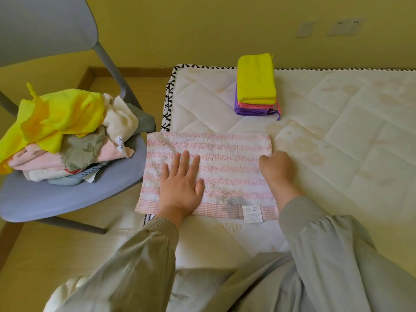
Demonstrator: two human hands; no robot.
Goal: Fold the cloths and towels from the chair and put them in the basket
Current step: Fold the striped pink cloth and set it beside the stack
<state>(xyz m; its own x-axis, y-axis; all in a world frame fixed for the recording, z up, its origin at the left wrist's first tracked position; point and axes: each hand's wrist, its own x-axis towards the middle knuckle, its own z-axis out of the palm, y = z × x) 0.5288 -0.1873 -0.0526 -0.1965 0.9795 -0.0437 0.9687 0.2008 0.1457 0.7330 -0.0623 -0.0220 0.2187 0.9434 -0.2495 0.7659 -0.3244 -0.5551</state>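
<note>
Your L hand (pixel 180 188) lies flat on the towel (pixel 225 158), fingers straight & slightly spread, grip apart, pressing left of centre. Your R hand (pixel 276 167) sits at the towel's right edge, fingers curled under, grip clamped on that edge. The towel, pink-&-white striped, lies spread on the near-left corner of the mattress (pixel 337 131), its left end just past the mattress edge. A white label (pixel 252 212) shows on its near hem, w/ a grey stain just beside it. On the chair (pixel 67 199), left of the mattress, sits a loose pile (pixel 67 131) of unfolded cloths: yellow on top, cream, pink & a leaf-print piece below. Further back on the mattress, apart from the towel, stands a folded stack (pixel 256 84): yellow over pink over purple
</note>
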